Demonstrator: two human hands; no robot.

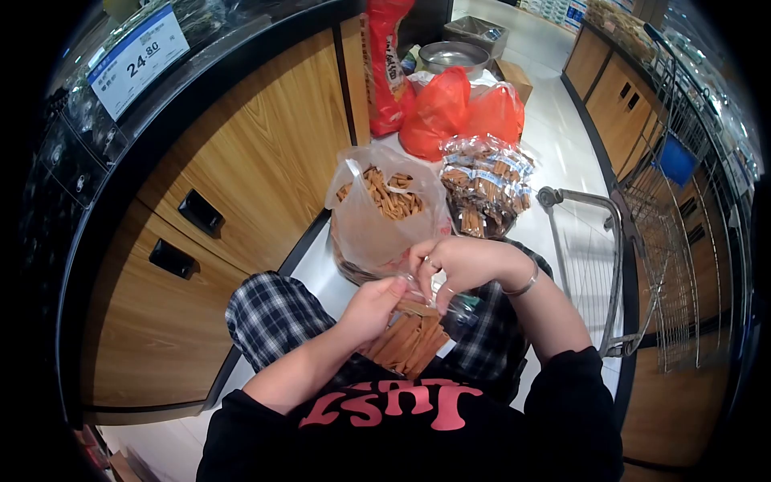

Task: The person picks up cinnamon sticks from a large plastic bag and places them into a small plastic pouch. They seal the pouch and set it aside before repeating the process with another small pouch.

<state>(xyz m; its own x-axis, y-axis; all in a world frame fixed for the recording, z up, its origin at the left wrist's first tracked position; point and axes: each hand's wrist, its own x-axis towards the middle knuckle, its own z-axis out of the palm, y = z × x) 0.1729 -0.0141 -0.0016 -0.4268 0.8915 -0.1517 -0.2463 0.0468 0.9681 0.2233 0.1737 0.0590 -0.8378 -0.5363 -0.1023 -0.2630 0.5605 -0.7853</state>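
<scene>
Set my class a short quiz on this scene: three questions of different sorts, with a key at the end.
1. Multiple choice. What are the left hand and right hand holding?
A) a metal bowl
B) a packet of sticks
C) a red bag

2. True or false: the right wrist wears a bracelet.

3. Short answer. Which is nearer the left-hand cabinet: the open bag or the pile of packets?

Key: 1. B; 2. True; 3. The open bag.
</scene>
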